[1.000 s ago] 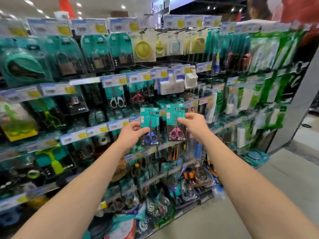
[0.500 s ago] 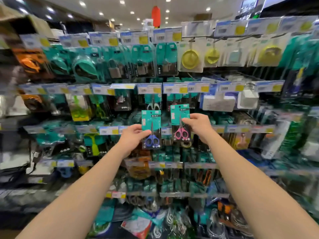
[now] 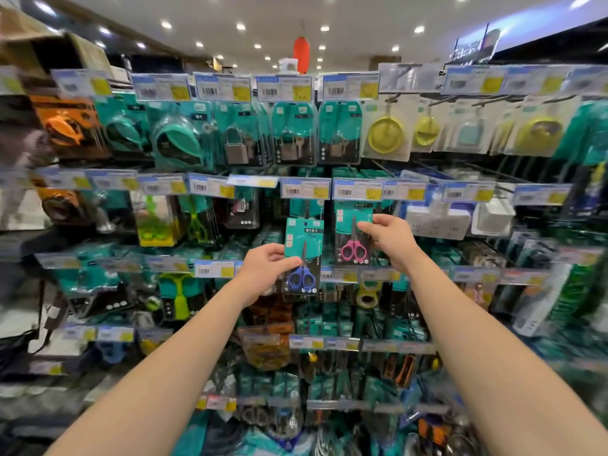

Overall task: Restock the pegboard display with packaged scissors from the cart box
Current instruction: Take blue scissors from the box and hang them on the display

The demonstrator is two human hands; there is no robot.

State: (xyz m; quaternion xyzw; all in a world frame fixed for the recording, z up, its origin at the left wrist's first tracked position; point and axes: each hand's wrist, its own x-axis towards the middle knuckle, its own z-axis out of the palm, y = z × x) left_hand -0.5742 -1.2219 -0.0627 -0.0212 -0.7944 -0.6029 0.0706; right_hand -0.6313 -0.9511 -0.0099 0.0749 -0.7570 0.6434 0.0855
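The left hand (image 3: 265, 268) gripped the blue-handled scissors pack (image 3: 304, 255) at its left edge, thumb on the front face and fingers curled behind. The right hand (image 3: 393, 240) pinched the pink-handled scissors pack (image 3: 352, 240) at its right edge. Both packs were upright, side by side, against the pegboard display (image 3: 269, 209), below the price label row (image 3: 357, 190). The pink-handled pack sat higher. Whether either pack was on a hook could not be determined.

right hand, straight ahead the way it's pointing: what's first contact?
The right hand pinches the pink scissors pack, which leads. Straight on, that likely meets the hanging teal packs just below the price tag first; depth is unclear.
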